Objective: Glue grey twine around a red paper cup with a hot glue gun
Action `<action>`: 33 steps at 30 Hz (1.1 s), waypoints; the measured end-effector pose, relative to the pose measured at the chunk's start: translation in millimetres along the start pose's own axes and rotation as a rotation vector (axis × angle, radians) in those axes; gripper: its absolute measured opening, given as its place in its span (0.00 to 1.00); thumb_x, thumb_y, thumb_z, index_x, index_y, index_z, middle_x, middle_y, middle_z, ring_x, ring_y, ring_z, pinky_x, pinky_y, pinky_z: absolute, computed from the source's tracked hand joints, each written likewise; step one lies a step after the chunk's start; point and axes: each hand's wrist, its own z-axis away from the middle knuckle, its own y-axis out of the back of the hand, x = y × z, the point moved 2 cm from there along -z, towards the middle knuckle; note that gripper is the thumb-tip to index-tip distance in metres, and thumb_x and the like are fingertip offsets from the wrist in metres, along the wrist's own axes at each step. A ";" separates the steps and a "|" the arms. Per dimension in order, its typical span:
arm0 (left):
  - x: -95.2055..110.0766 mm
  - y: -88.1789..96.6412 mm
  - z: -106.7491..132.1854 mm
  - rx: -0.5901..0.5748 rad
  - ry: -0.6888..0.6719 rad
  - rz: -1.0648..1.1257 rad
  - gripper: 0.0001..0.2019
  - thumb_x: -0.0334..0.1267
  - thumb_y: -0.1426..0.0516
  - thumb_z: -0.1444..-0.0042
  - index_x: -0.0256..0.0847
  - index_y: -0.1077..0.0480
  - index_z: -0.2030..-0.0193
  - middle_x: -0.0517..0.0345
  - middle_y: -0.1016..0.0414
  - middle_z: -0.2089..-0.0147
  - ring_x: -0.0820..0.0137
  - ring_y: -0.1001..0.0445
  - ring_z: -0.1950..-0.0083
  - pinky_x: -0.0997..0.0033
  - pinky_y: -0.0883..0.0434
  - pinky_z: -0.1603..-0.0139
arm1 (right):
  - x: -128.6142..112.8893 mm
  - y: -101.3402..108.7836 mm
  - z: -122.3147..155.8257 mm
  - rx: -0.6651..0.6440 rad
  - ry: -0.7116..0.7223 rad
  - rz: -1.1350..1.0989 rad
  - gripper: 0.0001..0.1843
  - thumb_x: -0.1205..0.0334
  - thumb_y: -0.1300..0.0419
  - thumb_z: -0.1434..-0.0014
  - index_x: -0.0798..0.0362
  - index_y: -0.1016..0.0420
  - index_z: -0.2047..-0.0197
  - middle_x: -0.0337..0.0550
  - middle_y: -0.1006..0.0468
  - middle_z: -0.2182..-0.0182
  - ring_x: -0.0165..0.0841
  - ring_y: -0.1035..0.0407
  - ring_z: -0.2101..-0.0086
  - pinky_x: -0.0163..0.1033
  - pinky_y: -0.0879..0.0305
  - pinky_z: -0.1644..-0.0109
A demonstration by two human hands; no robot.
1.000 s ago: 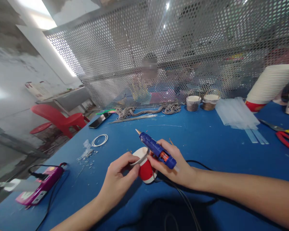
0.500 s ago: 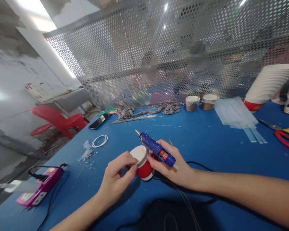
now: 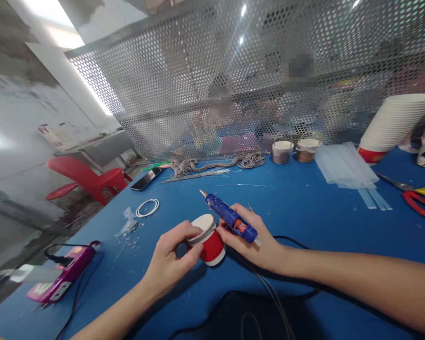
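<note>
My left hand (image 3: pixel 175 250) pinches a red and white paper cup (image 3: pixel 212 246) near its upper end, thumb on the side and fingers at the top. A grey cord band (image 3: pixel 206 231) runs around the cup just below its white top. The cup is tilted a little above the blue table. In my right hand (image 3: pixel 258 236) lies a blue hot glue gun (image 3: pixel 228 215), its metal nozzle pointing up and left past the cup. A clear glue stick end (image 3: pixel 257 242) pokes from its back. My right fingertips are close to the cup's right side; whether they touch it I cannot tell.
Grey cord (image 3: pixel 212 165) and a phone (image 3: pixel 147 179) lie at the back. Two small cord-wrapped cups (image 3: pixel 282 152), glue sticks (image 3: pixel 347 165), stacked paper cups (image 3: pixel 393 125) and pliers (image 3: pixel 421 203) are rightward. A purple power strip (image 3: pixel 62 276) and white rings (image 3: pixel 147 208) lie left. Black cables cross the front.
The cup has turned slightly in my left hand, so more of its red side and cord band shows. The glue gun has barely moved.
</note>
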 end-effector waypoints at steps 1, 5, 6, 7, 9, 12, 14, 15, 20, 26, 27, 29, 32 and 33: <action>0.7 1.2 -0.1 0.013 -0.003 -0.022 0.05 0.35 0.45 0.51 0.39 0.27 0.71 0.59 0.28 0.75 0.72 0.32 0.74 0.75 0.34 0.73 | 0.2 0.1 0.1 -0.003 0.000 -0.010 0.04 0.65 0.42 0.44 0.53 0.35 0.67 0.37 0.30 0.73 0.29 0.36 0.72 0.35 0.39 0.65; 3.3 5.9 -1.3 0.005 -0.044 -0.064 0.06 0.34 0.45 0.49 0.40 0.26 0.71 0.61 0.27 0.76 0.73 0.32 0.75 0.76 0.35 0.73 | 1.2 1.3 -0.2 -0.019 0.020 -0.040 0.04 0.67 0.43 0.43 0.53 0.34 0.62 0.39 0.28 0.69 0.30 0.34 0.70 0.34 0.37 0.64; 3.5 6.3 -1.7 -0.014 -0.048 -0.061 0.07 0.34 0.46 0.48 0.40 0.26 0.71 0.61 0.26 0.76 0.73 0.31 0.75 0.76 0.34 0.73 | 1.7 1.5 -0.5 -0.037 0.032 -0.051 0.06 0.68 0.43 0.44 0.53 0.34 0.62 0.39 0.28 0.69 0.30 0.34 0.69 0.34 0.37 0.63; 3.4 6.2 -2.2 -0.039 -0.046 -0.051 0.08 0.34 0.46 0.48 0.40 0.25 0.72 0.60 0.26 0.76 0.73 0.31 0.75 0.76 0.34 0.73 | 2.2 1.2 -0.8 -0.067 0.045 -0.068 0.07 0.69 0.43 0.45 0.53 0.34 0.61 0.39 0.28 0.68 0.29 0.35 0.70 0.34 0.37 0.63; 2.9 4.7 -3.4 -0.082 -0.039 -0.015 0.09 0.35 0.46 0.47 0.40 0.25 0.72 0.59 0.25 0.75 0.72 0.29 0.74 0.75 0.33 0.74 | 3.5 0.3 -1.3 -0.141 0.062 -0.109 0.08 0.70 0.43 0.46 0.53 0.34 0.61 0.38 0.30 0.69 0.29 0.36 0.71 0.34 0.38 0.65; 2.2 2.1 -5.3 -0.094 -0.053 0.023 0.09 0.34 0.46 0.45 0.41 0.24 0.69 0.57 0.22 0.71 0.70 0.26 0.71 0.73 0.30 0.70 | 4.6 -0.2 -1.9 -0.189 0.073 -0.146 0.08 0.70 0.43 0.47 0.54 0.35 0.62 0.37 0.32 0.71 0.28 0.38 0.72 0.33 0.40 0.67; 2.9 2.0 -5.9 -0.042 -0.101 -0.011 0.09 0.31 0.46 0.45 0.41 0.23 0.66 0.55 0.21 0.67 0.68 0.24 0.67 0.72 0.28 0.67 | 4.6 -0.1 -2.3 -0.194 0.069 -0.152 0.07 0.70 0.44 0.47 0.54 0.36 0.63 0.37 0.32 0.71 0.27 0.38 0.72 0.33 0.40 0.67; 3.8 2.3 -5.7 -0.008 -0.136 -0.043 0.10 0.30 0.46 0.46 0.42 0.24 0.65 0.54 0.21 0.66 0.68 0.24 0.65 0.72 0.27 0.66 | 4.6 -0.1 -2.5 -0.195 0.062 -0.155 0.07 0.70 0.44 0.47 0.54 0.36 0.63 0.37 0.32 0.72 0.27 0.39 0.73 0.33 0.40 0.67; 10.1 1.0 -0.9 0.078 -0.323 -0.201 0.12 0.25 0.46 0.48 0.41 0.25 0.60 0.54 0.21 0.62 0.67 0.24 0.59 0.72 0.26 0.62 | 6.1 -2.5 -3.2 -0.167 0.044 -0.148 0.07 0.69 0.43 0.47 0.54 0.36 0.63 0.37 0.33 0.72 0.28 0.39 0.73 0.34 0.41 0.68; 5.6 -4.2 1.1 0.119 -0.193 -0.187 0.06 0.27 0.45 0.48 0.40 0.27 0.67 0.61 0.25 0.72 0.76 0.28 0.74 0.78 0.29 0.72 | 4.9 -5.3 -0.8 -0.122 0.055 -0.138 0.07 0.67 0.43 0.44 0.54 0.35 0.61 0.39 0.31 0.69 0.30 0.37 0.70 0.35 0.39 0.64; 4.3 -4.3 0.9 0.127 -0.154 -0.169 0.06 0.28 0.45 0.48 0.40 0.28 0.67 0.62 0.25 0.72 0.76 0.28 0.74 0.78 0.29 0.72 | 4.5 -5.0 -0.2 -0.100 0.047 -0.129 0.07 0.67 0.43 0.44 0.54 0.35 0.60 0.39 0.31 0.69 0.30 0.37 0.70 0.35 0.39 0.64; 2.2 -3.6 0.6 0.152 -0.090 -0.137 0.06 0.29 0.45 0.47 0.40 0.27 0.67 0.62 0.25 0.72 0.75 0.27 0.72 0.79 0.28 0.71 | 4.2 -4.6 0.9 -0.072 0.028 -0.102 0.08 0.64 0.42 0.43 0.53 0.36 0.59 0.39 0.31 0.69 0.30 0.37 0.71 0.35 0.38 0.64; 1.7 -2.5 0.7 0.185 -0.040 -0.104 0.05 0.30 0.45 0.47 0.41 0.27 0.67 0.62 0.25 0.71 0.75 0.27 0.72 0.80 0.29 0.72 | 5.6 -5.0 1.7 -0.083 0.001 -0.067 0.08 0.61 0.42 0.42 0.54 0.35 0.60 0.38 0.32 0.71 0.29 0.38 0.72 0.35 0.39 0.66; 2.0 -2.4 0.9 0.191 -0.035 -0.095 0.05 0.30 0.45 0.47 0.41 0.27 0.67 0.63 0.25 0.71 0.76 0.27 0.72 0.80 0.29 0.72 | 6.4 -5.4 1.8 -0.090 -0.005 -0.063 0.09 0.61 0.41 0.42 0.54 0.35 0.60 0.38 0.32 0.71 0.30 0.38 0.72 0.36 0.39 0.66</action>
